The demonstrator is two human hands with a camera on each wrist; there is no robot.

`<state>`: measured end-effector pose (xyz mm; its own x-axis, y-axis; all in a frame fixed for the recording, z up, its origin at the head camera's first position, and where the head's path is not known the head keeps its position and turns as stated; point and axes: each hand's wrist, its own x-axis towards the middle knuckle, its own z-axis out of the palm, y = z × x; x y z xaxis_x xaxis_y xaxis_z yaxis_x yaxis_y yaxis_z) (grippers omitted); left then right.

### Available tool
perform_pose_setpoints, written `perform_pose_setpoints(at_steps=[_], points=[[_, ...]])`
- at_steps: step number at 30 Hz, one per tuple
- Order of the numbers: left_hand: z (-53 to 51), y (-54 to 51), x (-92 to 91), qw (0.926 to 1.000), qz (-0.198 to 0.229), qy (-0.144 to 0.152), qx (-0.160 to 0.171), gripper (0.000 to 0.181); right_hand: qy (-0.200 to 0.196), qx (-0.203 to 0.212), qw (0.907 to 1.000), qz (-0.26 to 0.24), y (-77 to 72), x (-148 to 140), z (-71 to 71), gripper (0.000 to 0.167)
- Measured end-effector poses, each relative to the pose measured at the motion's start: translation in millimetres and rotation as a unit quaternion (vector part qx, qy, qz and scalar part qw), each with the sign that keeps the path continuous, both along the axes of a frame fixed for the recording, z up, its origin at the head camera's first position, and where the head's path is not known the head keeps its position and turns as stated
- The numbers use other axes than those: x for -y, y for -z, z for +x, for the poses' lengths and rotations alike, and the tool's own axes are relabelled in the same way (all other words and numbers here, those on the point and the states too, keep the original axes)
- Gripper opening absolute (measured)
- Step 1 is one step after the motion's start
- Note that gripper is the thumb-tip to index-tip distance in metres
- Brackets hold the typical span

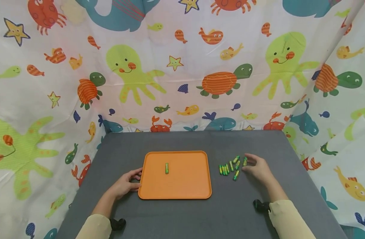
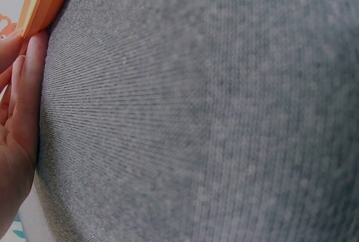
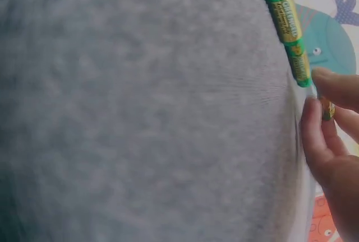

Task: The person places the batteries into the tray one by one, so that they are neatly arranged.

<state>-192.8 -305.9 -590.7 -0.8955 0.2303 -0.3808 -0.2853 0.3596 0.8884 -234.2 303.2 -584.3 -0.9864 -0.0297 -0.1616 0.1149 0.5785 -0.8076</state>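
An orange tray (image 1: 185,179) lies on the grey table, with one green-and-yellow battery (image 1: 167,168) on it. At the tray's left edge is my left hand (image 1: 125,183), its thumb and fingertips touching the rim; the left wrist view shows the fingers (image 2: 35,65) against the tray's side (image 2: 47,1). My right hand (image 1: 258,169) pinches a battery (image 1: 245,161) between thumb and fingers, right of a loose group of several batteries (image 1: 225,170). Largely hidden by the fingers, that battery (image 3: 328,108) shows one end in the right wrist view.
Another battery (image 1: 236,175) lies at the near side of the group. A cloth printed with sea animals (image 1: 170,83) hangs behind and beside the table (image 1: 182,219). Black wrist devices (image 1: 118,224) sit at both sleeves.
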Motion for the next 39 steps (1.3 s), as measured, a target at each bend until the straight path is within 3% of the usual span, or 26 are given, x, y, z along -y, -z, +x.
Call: perform_pose_setpoints(at_steps=[7,17,29,39], points=[[1.9,-4.4,-1.5,1.0,0.006,-0.001,-0.001,0.074,0.01,-0.019,0.9988,-0.043,-8.9,1,-1.0,0.066],[0.8,-0.3,-2.0,0.9999,-0.004,-0.01,-0.001,0.074,0.019,-0.056,0.9957,-0.072,-32.1,15,-1.7,0.064],[-0.7,2.5,-3.9,1.0,-0.003,0.0,-0.006,0.074,0.0,-0.052,0.994,-0.096,-59.9,33,5.3,0.062],[1.1,-0.2,-1.2,1.0,-0.001,0.003,-0.002,0.075,-0.022,-0.053,0.9936,-0.097,-78.1,56,-0.9,0.063]])
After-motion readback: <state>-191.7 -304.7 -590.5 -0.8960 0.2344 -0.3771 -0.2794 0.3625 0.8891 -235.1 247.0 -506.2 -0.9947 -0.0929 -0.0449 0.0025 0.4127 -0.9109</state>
